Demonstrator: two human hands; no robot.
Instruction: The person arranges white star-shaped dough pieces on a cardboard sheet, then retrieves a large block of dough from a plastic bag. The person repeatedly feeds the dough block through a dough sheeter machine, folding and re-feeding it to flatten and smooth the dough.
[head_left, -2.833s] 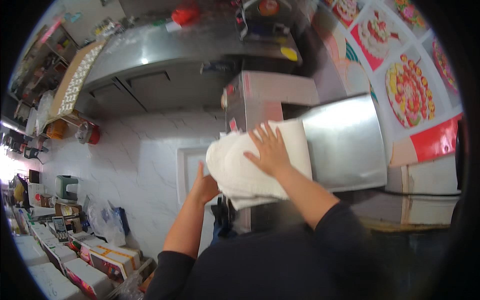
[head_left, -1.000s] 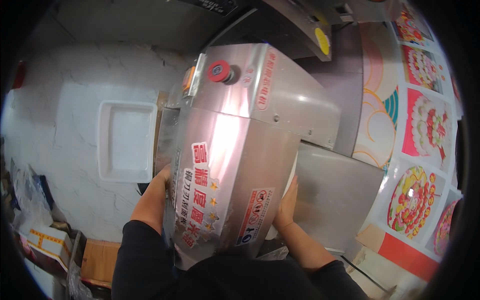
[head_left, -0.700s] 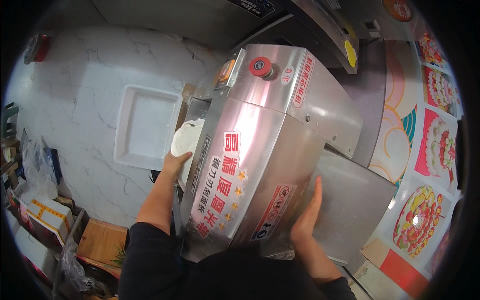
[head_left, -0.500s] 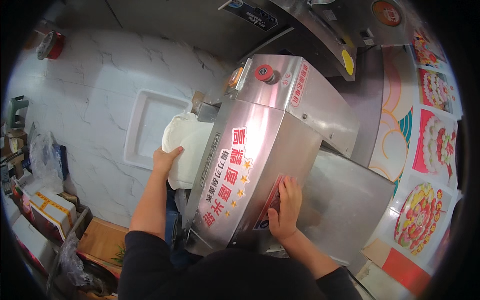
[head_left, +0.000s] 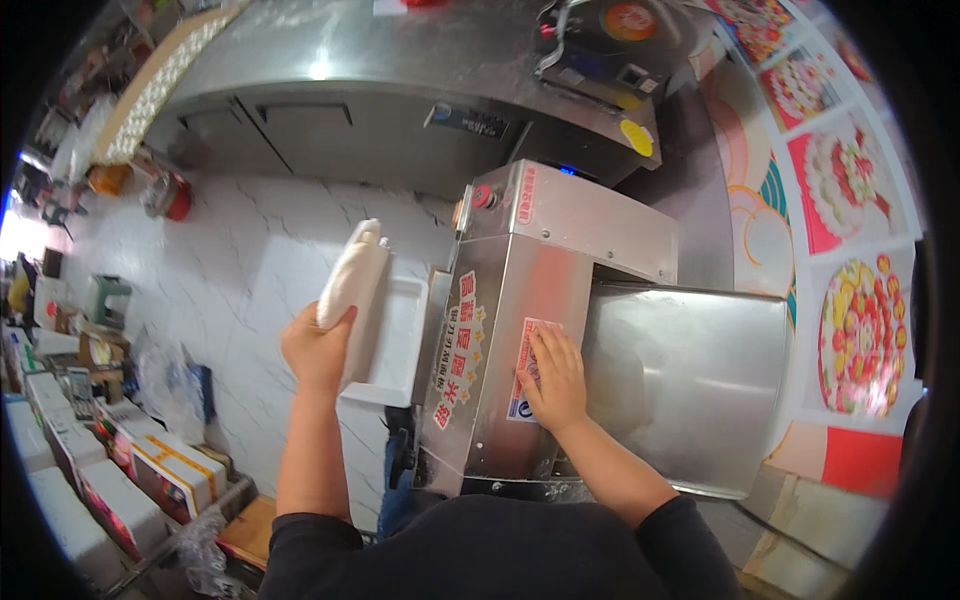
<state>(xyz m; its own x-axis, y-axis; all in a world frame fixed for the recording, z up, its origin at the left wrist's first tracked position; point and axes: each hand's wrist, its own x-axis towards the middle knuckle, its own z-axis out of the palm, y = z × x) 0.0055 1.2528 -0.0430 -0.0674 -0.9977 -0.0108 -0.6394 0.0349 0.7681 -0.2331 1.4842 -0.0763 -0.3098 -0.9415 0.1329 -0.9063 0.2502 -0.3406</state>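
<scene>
A pale sheet of dough (head_left: 352, 275) is gripped along its near edge by my left hand (head_left: 318, 345), fingers closed round it. It is held up at a steep tilt, apart from the steel dough roller machine (head_left: 545, 262) and partly over a white plastic tub (head_left: 385, 398) beside it. On the machine's sloping cover, my right hand (head_left: 556, 380) lies flat over a printed sticker, its fingers stretched out and holding nothing. The steel feed tray (head_left: 700, 390) extends to the right of that hand. Rollers inside the machine are hidden.
Beyond the machine runs a steel counter (head_left: 350, 50) with cabinet doors. A red button (head_left: 484, 196) sits on the machine's far end. Boxes (head_left: 178, 468) and plastic bags crowd the left, near a green stool (head_left: 108, 300). Cake pictures (head_left: 860, 320) cover the right wall.
My left hand has drawn the dough sheet away from the machine and tilted it up on edge. My right hand stays on the cover. The view has shifted, bringing in more of the counter.
</scene>
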